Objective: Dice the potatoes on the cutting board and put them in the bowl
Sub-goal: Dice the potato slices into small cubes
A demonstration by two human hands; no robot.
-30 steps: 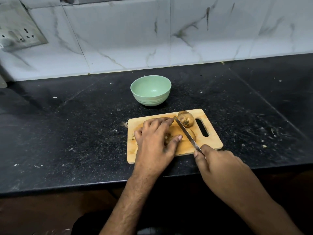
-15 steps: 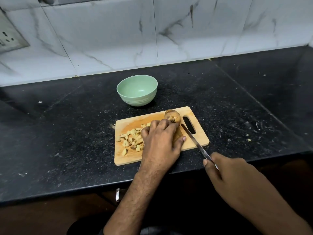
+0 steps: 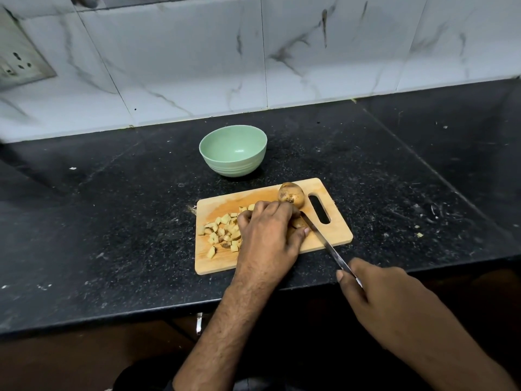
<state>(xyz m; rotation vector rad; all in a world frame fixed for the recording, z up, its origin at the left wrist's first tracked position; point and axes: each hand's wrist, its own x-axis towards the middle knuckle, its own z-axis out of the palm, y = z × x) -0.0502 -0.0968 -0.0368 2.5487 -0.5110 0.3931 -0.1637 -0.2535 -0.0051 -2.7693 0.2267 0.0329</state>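
Observation:
A wooden cutting board [image 3: 335, 232] lies on the black counter. Several diced potato pieces [image 3: 221, 231] are spread over its left half. A whole unpeeled potato [image 3: 291, 194] sits at its far edge beside the handle slot. My left hand [image 3: 267, 235] lies curled over a potato piece [image 3: 298, 222] mid-board, mostly hiding it. My right hand [image 3: 375, 294] grips a knife [image 3: 324, 241] by the handle off the board's near right corner; the blade slants up to the piece by my left thumb. An empty pale green bowl [image 3: 233, 150] stands behind the board.
The black stone counter [image 3: 112, 221] carries crumbs and scraps, more on the right. A white marble-tiled wall [image 3: 253, 52] runs along the back, with a socket plate [image 3: 17, 63] at the far left. The counter's front edge lies just below the board.
My left hand slid right, uncovering the diced pieces on the board's left. The knife was pulled back toward me, then its blade returned to the piece under my left hand.

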